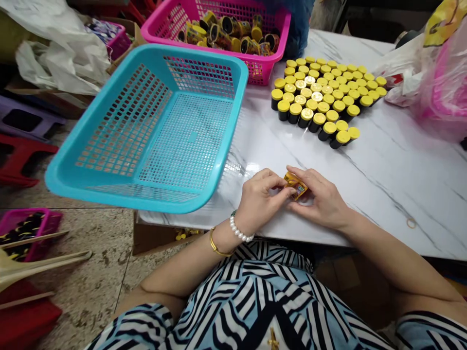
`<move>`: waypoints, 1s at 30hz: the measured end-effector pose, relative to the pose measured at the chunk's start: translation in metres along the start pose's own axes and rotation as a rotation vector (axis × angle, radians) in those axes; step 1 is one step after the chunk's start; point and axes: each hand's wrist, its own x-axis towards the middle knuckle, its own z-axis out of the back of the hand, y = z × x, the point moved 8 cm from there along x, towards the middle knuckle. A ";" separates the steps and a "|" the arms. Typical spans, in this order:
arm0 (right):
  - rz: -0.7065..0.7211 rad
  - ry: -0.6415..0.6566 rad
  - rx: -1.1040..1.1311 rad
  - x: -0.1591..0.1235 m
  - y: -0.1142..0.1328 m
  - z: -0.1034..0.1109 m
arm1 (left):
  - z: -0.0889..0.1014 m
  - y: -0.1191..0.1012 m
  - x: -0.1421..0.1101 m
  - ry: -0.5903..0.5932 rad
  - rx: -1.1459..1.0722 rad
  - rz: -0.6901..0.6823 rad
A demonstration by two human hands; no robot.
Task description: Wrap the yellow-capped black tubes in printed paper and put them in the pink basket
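Both my hands rest on the near edge of a white marble table (383,170) and pinch one small yellow printed packet (296,185) between them. My left hand (260,197) grips its left end with curled fingers. My right hand (321,199) holds its right side with thumb and fingers closed. Farther back on the table stands a block of several small black jars with yellow caps (324,97).
An empty turquoise basket (153,131) overhangs the table's left edge. Behind it a pink basket (255,53) holds several yellow-and-black items. Plastic bags (434,73) lie at the right. A rubber band (411,222) lies near the front right. Stools and boxes stand on the floor at left.
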 end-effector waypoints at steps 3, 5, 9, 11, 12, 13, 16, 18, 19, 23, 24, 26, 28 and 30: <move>-0.018 -0.012 -0.033 -0.001 -0.004 -0.001 | -0.002 0.010 0.001 0.030 -0.014 0.072; -0.022 -0.050 -0.055 -0.001 -0.005 0.001 | 0.000 0.013 0.001 0.012 0.008 0.100; -0.018 -0.108 -0.075 -0.001 -0.004 0.003 | 0.004 0.008 -0.001 -0.028 0.031 0.090; -0.017 -0.128 -0.095 -0.002 -0.003 0.003 | 0.006 0.002 -0.005 -0.052 0.056 0.042; -0.019 -0.139 -0.106 -0.002 -0.003 0.004 | 0.007 -0.003 -0.007 -0.068 0.081 -0.002; -0.024 -0.150 -0.116 -0.002 -0.004 0.004 | 0.008 -0.008 -0.010 -0.085 0.109 -0.055; -0.046 -0.161 -0.125 -0.004 -0.006 0.004 | 0.009 -0.019 -0.019 -0.124 0.176 -0.195; -0.062 -0.160 -0.128 -0.004 -0.008 0.004 | 0.008 -0.021 -0.023 -0.126 0.193 -0.227; -0.068 -0.158 -0.133 -0.004 -0.008 0.004 | 0.008 -0.021 -0.024 -0.124 0.198 -0.232; -0.071 -0.157 -0.143 -0.003 -0.007 0.005 | 0.008 -0.024 -0.026 -0.124 0.242 -0.279; -0.068 -0.157 -0.141 -0.003 -0.007 0.005 | 0.008 -0.026 -0.026 -0.129 0.267 -0.309; -0.061 -0.156 -0.137 -0.003 -0.006 0.004 | 0.008 -0.030 -0.028 -0.139 0.330 -0.366; -0.057 -0.156 -0.135 -0.003 -0.006 0.004 | 0.006 -0.032 -0.029 -0.143 0.389 -0.399; -0.058 -0.156 -0.133 -0.004 -0.006 0.004 | 0.005 -0.031 -0.030 -0.142 0.430 -0.405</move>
